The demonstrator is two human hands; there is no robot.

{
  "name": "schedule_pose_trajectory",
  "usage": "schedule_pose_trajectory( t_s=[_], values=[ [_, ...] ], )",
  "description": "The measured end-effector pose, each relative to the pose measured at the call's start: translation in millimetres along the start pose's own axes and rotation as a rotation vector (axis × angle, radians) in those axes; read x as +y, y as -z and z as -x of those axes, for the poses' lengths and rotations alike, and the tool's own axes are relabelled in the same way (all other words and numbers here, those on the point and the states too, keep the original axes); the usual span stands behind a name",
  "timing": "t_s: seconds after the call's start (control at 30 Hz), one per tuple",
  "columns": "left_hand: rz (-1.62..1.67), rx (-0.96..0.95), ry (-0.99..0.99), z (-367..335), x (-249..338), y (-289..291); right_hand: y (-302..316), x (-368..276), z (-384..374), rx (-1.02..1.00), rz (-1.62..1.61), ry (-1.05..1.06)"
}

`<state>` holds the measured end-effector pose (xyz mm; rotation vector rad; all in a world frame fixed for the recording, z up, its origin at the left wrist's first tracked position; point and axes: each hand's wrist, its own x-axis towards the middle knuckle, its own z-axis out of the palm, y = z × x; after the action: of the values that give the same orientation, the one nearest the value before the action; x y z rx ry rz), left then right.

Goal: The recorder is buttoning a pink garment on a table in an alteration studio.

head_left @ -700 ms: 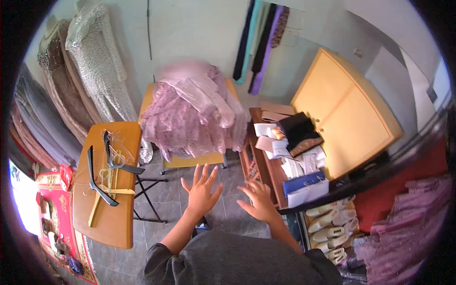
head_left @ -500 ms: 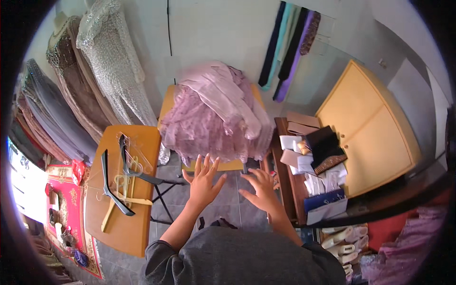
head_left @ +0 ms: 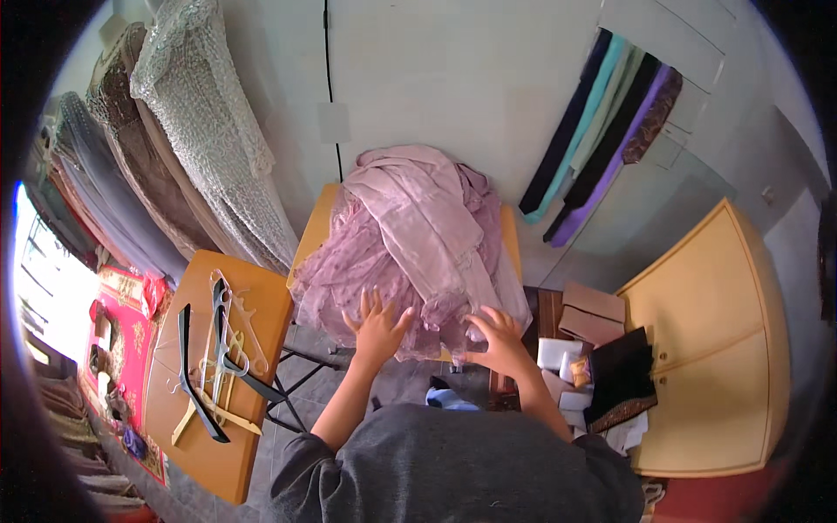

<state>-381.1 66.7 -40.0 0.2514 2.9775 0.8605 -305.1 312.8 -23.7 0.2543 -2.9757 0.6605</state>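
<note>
Pale pink garment point(head_left: 425, 228) slants lengthwise, upper left to lower right.

Left desk point(head_left: 214, 471): I see black hangers point(head_left: 184, 336) and a pale hanger point(head_left: 183, 424) lying on it.
Left wall: a silver sequinned gown point(head_left: 205, 105) hangs beside a brown gown point(head_left: 118, 96).
Back wall: I make out hanging neckties point(head_left: 567, 126), one purple, one patterned brown.
Right: a yellowish cabinet point(head_left: 715, 366), beige boxes point(head_left: 593, 312) beside it.
Floor: red patterned rug point(head_left: 126, 340), far left.

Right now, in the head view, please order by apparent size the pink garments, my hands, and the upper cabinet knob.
Largest: pink garments
Middle, too alike to rank: left hand, right hand
Smallest: upper cabinet knob
</note>
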Motion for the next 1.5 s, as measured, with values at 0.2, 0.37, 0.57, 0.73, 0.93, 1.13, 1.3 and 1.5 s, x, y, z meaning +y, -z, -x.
schedule_pose_trajectory(
  t_s=[0.2,0.37,0.57,0.73,0.93,1.13,1.3,1.5],
  values=[
    [-0.066,0.026,0.151,-101,15,-37,29,35,-90,-0.031,-0.019,0.099],
    [-0.127,0.187,0.274,-152,-17,-95,14,45,-114,-0.116,-0.074,0.165],
    [-0.08,0.275,0.285,-184,-30,-100,3,69,-128,-0.173,-0.101,0.039],
    [0.017,0.428,0.176,-172,-27,-50,8,73,-155,-0.091,-0.057,0.033],
    [-0.046,0.771,0.128,-131,-53,66,-8,40,-200,0.044,-0.116,0.083],
    [0.066,0.93,0.023,-73,-78,136,-47,32,-256,0.268,-0.044,0.031],
    [-0.081,0.786,0.272,-59,-97,127,-84,48,-310,0.353,0.041,-0.155],
    [0.011,0.673,0.197,-85,-84,101,-100,73,-323,0.307,0.278,-0.283]
  ],
)
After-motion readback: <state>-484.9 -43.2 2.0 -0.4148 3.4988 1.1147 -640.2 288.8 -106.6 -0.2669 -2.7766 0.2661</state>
